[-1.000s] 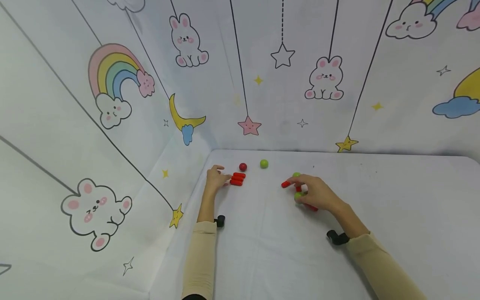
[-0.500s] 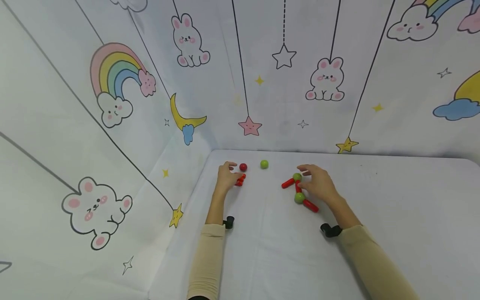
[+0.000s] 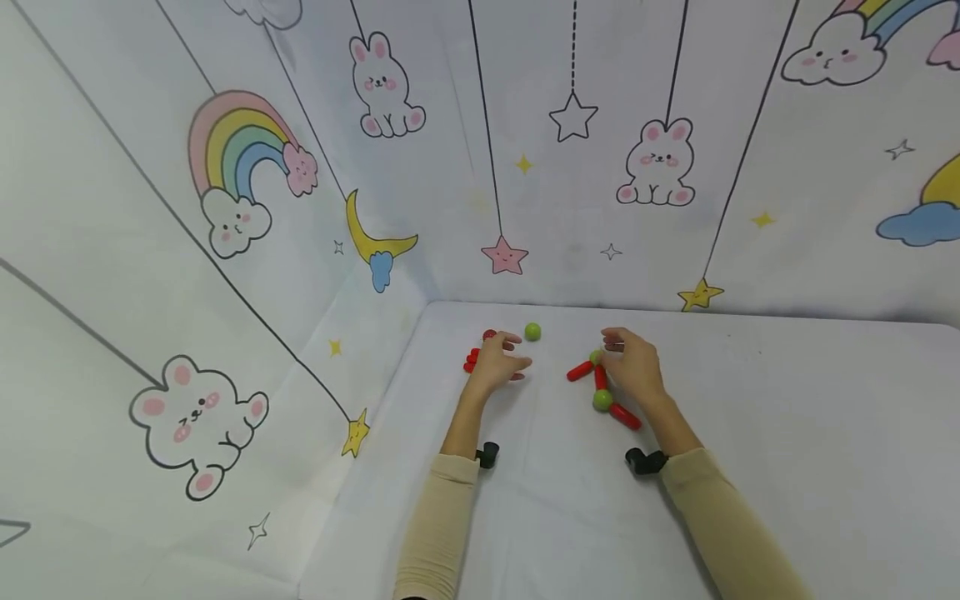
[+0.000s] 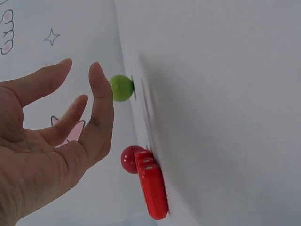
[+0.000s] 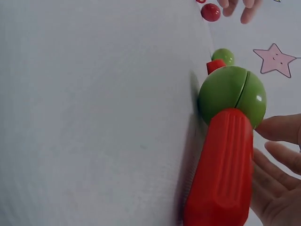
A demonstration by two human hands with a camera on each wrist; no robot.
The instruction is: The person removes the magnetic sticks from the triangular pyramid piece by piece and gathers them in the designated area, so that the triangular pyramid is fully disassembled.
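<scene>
My left hand (image 3: pixel 495 362) hovers with fingers apart and nothing between them, just right of several red rods (image 3: pixel 471 360) lying side by side. A red ball (image 4: pixel 131 159) sits by the rods' far end. Its partly hidden neighbour in the left wrist view is a single green ball (image 4: pixel 121 88). My right hand (image 3: pixel 633 367) is beside a zigzag of red rods (image 3: pixel 625 417) and green balls (image 3: pixel 602 400), its fingers loosely bent. In the right wrist view a fingertip is right at the edge of a green ball (image 5: pixel 225 92), whose red rod (image 5: pixel 221 169) points towards the camera.
A white cloth-covered table (image 3: pixel 555 508) carries all the pieces. Behind and to the left rise white cloth walls (image 3: pixel 442 167) printed with rabbits, stars and rainbows. Small black cameras (image 3: pixel 487 455) are worn at both wrists.
My left hand has moved right across the red rods, towards the middle. My right hand has drawn back off the rods and balls, leaving most of them uncovered.
</scene>
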